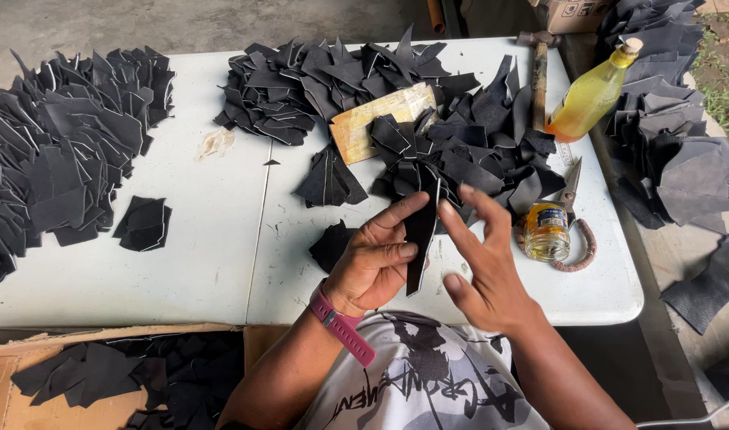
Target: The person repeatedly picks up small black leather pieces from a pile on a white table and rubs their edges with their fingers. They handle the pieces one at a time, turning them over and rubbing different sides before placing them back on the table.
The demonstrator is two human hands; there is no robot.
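**Hands working a black leather strip**

Both hands are hovering over the white table's (221, 263) near edge. Left hand (374, 261) is pinching a black leather piece (421, 239) upright; right hand (480, 267), fingers spread, is touching its edge beside a small glue jar (546, 231).

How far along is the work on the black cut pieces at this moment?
Seemingly done: a spread of black pieces lies at the table's far left. In hand: the left hand holds one black piece upright, the right hand open beside it. Seemingly left: big unsorted piles behind the hands.
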